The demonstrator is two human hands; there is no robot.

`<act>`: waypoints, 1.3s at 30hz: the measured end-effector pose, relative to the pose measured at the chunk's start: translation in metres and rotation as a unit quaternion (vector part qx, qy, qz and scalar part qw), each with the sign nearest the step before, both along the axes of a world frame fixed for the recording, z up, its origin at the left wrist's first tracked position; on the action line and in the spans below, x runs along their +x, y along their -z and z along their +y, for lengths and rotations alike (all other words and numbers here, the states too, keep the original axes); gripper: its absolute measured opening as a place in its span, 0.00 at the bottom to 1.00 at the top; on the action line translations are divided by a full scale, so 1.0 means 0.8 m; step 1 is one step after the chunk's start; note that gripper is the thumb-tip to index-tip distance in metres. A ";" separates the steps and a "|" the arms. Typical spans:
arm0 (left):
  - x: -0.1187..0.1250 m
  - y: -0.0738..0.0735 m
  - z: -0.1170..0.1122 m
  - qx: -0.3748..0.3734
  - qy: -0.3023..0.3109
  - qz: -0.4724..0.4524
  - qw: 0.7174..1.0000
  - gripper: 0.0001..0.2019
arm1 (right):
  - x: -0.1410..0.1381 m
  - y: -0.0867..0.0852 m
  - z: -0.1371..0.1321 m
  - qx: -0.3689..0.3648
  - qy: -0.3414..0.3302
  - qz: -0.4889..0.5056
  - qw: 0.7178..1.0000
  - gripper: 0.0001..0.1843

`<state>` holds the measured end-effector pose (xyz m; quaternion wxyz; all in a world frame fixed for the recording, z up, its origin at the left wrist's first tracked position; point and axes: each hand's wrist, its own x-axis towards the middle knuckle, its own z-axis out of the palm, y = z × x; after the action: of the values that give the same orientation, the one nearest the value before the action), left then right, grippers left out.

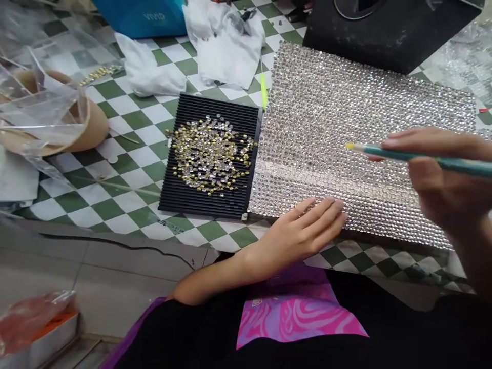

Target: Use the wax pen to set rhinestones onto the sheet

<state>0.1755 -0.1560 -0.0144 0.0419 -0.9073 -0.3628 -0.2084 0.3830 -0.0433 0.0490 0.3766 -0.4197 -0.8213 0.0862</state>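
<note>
A panel covered in silvery rhinestones [326, 102] lies on the table in front of me. Along its near edge rests my left hand [307, 230], flat with fingers stretched out and holding nothing. My right hand [438, 174] grips a teal pencil [407, 155] whose yellow tip points left, over the panel; whether the tip touches the stones I cannot tell. Left of the panel sits a black ribbed tray [207, 207], with loose gold and clear rhinestones [209, 154] heaped on it.
A green-and-white checked cloth [142, 159] covers the table. White tissues [230, 56], a blue box [142, 18] and a black box [392, 36] stand at the back. A lime-green stick [263, 89] lies by the tray. At left, a tan bowl [94, 128] holds clear plastic.
</note>
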 end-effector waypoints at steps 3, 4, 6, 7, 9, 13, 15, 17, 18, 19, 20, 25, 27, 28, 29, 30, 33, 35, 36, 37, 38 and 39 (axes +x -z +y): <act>0.000 0.000 0.000 -0.001 -0.002 -0.001 1.000 0.20 | -0.056 -0.012 0.039 -0.012 -0.164 -0.045 0.985 0.10; 0.000 0.000 0.000 -0.005 -0.003 -0.002 1.000 0.20 | -0.078 -0.013 0.050 -0.016 -0.198 -0.050 0.979 0.10; 0.000 -0.001 0.001 -0.011 -0.005 -0.008 1.000 0.19 | -0.121 -0.013 0.066 -0.059 -0.228 -0.050 0.971 0.13; 0.000 -0.001 0.001 -0.010 -0.006 -0.012 1.000 0.19 | -0.140 -0.010 0.072 -0.094 -0.234 -0.046 0.967 0.14; 0.000 -0.002 0.001 -0.001 -0.011 -0.020 1.000 0.17 | -0.172 -0.001 0.082 -0.155 -0.242 -0.045 0.957 0.15; 0.000 -0.002 0.000 0.004 -0.015 -0.019 1.000 0.17 | -0.202 0.017 0.092 -0.189 -0.254 -0.057 0.947 0.17; 0.000 -0.002 -0.001 0.000 -0.014 -0.015 1.000 0.18 | -0.205 0.022 0.095 -0.193 -0.257 -0.060 0.945 0.17; 0.000 -0.001 -0.002 -0.006 -0.010 -0.008 1.000 0.18 | -0.205 0.023 0.096 -0.189 -0.259 -0.059 0.946 0.17; -0.001 -0.001 -0.002 -0.008 -0.009 -0.005 1.000 0.18 | -0.205 0.023 0.096 -0.185 -0.259 -0.058 0.946 0.17; -0.001 -0.001 -0.002 -0.010 -0.007 -0.002 1.000 0.19 | -0.204 0.023 0.096 -0.182 -0.262 -0.056 0.946 0.17; -0.001 -0.002 -0.003 -0.011 -0.007 0.000 1.000 0.19 | -0.204 0.023 0.096 -0.178 -0.264 -0.055 0.946 0.16; -0.002 -0.002 -0.002 -0.015 -0.007 -0.005 1.000 0.19 | -0.207 0.027 0.095 -0.169 -0.276 -0.047 0.945 0.16; -0.002 -0.003 -0.001 -0.014 -0.009 -0.010 1.000 0.18 | -0.207 0.027 0.095 -0.170 -0.279 -0.040 0.944 0.16; -0.002 -0.003 -0.001 -0.014 -0.009 -0.012 1.000 0.18 | -0.206 0.025 0.096 -0.172 -0.279 -0.036 0.944 0.16; -0.002 -0.002 0.000 -0.013 -0.009 -0.014 1.000 0.18 | -0.203 0.022 0.095 -0.174 -0.279 -0.032 0.944 0.16; -0.002 -0.002 0.000 -0.013 -0.009 -0.014 1.000 0.18 | -0.199 0.018 0.094 -0.175 -0.276 -0.026 0.945 0.16; -0.002 0.000 -0.001 -0.016 -0.005 -0.014 1.000 0.19 | -0.172 0.002 0.085 -0.151 -0.271 0.006 0.951 0.14; -0.002 0.002 -0.001 -0.018 -0.002 -0.015 1.000 0.19 | -0.140 -0.008 0.071 -0.107 -0.248 0.018 0.963 0.11; -0.002 0.003 -0.001 -0.018 0.000 -0.016 1.000 0.20 | -0.120 -0.011 0.061 -0.080 -0.229 0.018 0.970 0.10; -0.002 0.003 -0.001 -0.018 0.003 -0.017 1.000 0.20 | -0.099 -0.013 0.049 -0.050 -0.192 0.019 0.980 0.10; -0.002 0.003 -0.001 -0.016 0.004 -0.018 1.000 0.20 | -0.078 -0.013 0.036 -0.020 -0.147 0.020 0.989 0.10; -0.002 0.003 0.000 -0.015 0.004 -0.019 1.000 0.21 | -0.056 -0.011 0.021 0.001 -0.093 0.035 0.995 0.10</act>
<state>0.1736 -0.1564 -0.0172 0.0206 -0.9051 -0.3628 -0.2206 0.3385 -0.0266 0.0577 0.3960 -0.3374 -0.8433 0.1347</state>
